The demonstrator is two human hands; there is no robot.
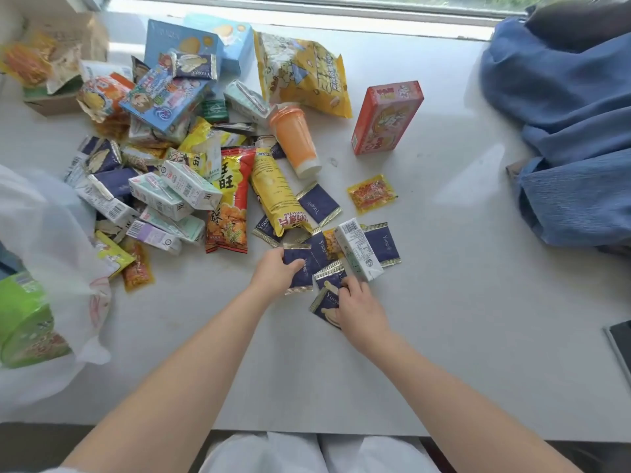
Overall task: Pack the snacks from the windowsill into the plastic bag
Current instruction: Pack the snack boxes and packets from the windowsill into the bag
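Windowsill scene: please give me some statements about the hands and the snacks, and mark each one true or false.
1. The left hand grips a navy packet. True.
2. The orange cup stands upright. False: it lies on its side.
3. The plastic bag is at the right edge. False: it is at the left; blue cloth lies on the right.
4. The red box lies apart from the main pile. True.
5. The right hand rests on navy packets. True.
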